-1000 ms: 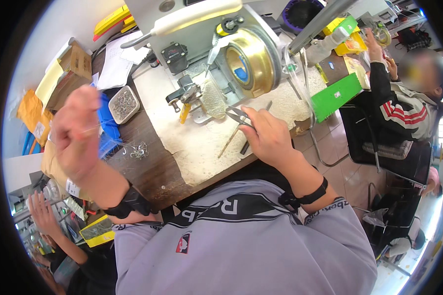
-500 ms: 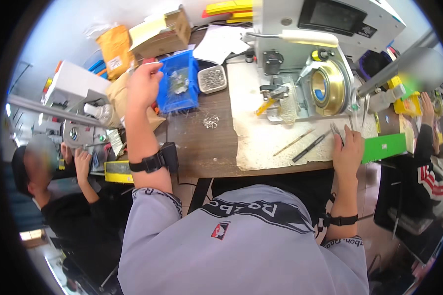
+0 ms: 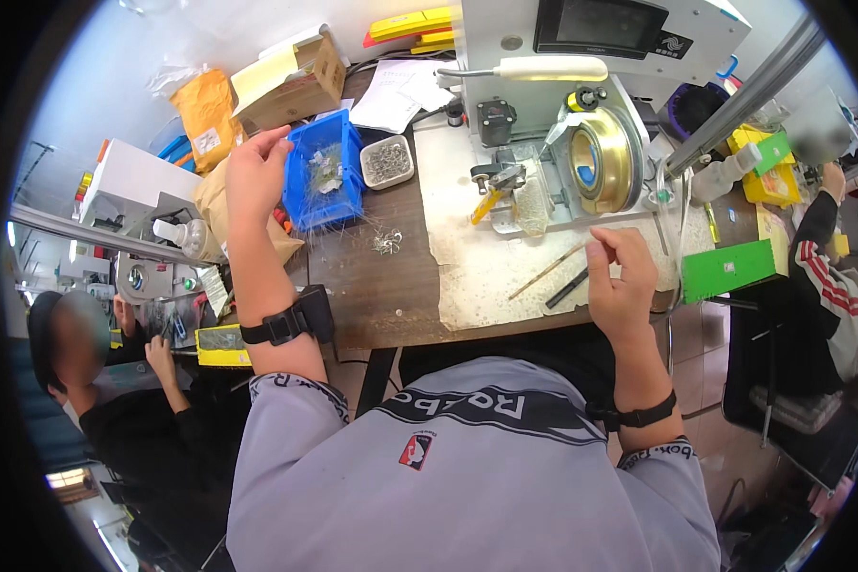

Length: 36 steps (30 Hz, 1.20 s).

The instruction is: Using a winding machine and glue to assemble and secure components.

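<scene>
blue bin (image 3: 354,160) stood on the brown table (image 3: 377,300), on the person's left, with a tangle of clear and whitish bits (image 3: 326,170) lying in it. the left hand (image 3: 259,176) was at its left edge, wrist raised, fingers close together and bent toward the bin's far corner; whether they pinched anything, or touched the rim, i could not tell. the right hand (image 3: 624,281) hung over the near right part of the pale mat (image 3: 477,297), thumb up and fingers curled; its grip was turned from view, so i could not tell if it held something. beside it lay a thin brown stick (image 3: 541,275) and a dark pen-like tool (image 3: 567,288).

the step in hand looked, to my judgement, like work at the bin with the left hand while the right waited near the machine (image 3: 553,205). a next move by the left hand seemed to call for clearing the bin's wall and avoiding both the small metal bits (image 3: 387,242) and the tray of parts (image 3: 388,162) just beside it.
</scene>
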{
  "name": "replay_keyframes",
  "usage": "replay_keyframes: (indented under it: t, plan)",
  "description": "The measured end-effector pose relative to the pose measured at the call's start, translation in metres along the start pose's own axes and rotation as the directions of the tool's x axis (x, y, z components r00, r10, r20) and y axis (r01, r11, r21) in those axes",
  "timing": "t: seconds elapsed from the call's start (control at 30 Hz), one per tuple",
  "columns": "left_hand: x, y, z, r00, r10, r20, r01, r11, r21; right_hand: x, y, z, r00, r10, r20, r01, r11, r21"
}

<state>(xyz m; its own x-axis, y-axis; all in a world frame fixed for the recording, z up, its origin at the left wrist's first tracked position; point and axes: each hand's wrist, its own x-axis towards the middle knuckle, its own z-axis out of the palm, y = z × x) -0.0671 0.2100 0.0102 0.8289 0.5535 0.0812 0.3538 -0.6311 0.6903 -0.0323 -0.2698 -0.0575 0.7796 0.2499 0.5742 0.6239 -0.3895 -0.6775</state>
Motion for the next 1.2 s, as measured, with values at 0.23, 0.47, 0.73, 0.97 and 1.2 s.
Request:
replay_keyframes:
  t: [0.23, 0.47, 0.73, 0.97, 1.2]
  plan:
    - [-0.002, -0.014, 0.003, 0.998, 0.058, 0.015, -0.051, 0.951, -0.305, 0.009, -0.017, 0.021, 0.997, 0.026, 0.077, -0.036, 0.991, 0.126]
    - [-0.008, -0.018, 0.003, 0.986, 0.164, -0.038, -0.168, 0.968, -0.186, 0.014, -0.027, 0.045, 0.983, 0.025, 0.185, -0.069, 0.97, 0.235]
    - [-0.01, -0.007, 0.004, 0.991, 0.064, -0.119, -0.062, 0.998, 0.022, 0.016, -0.027, 0.052, 0.969, 0.085, 0.231, -0.145, 0.955, 0.258]
    - [-0.024, 0.009, 0.038, 0.982, 0.1, -0.16, -0.145, 0.943, -0.3, 0.016, -0.022, 0.066, 0.892, 0.362, 0.272, -0.45, 0.767, 0.458]
    - [-0.086, 0.059, 0.125, 0.959, 0.205, 0.195, -0.062, 0.825, -0.562, 0.034, -0.023, 0.096, 0.771, 0.556, 0.31, -0.561, 0.363, 0.744]
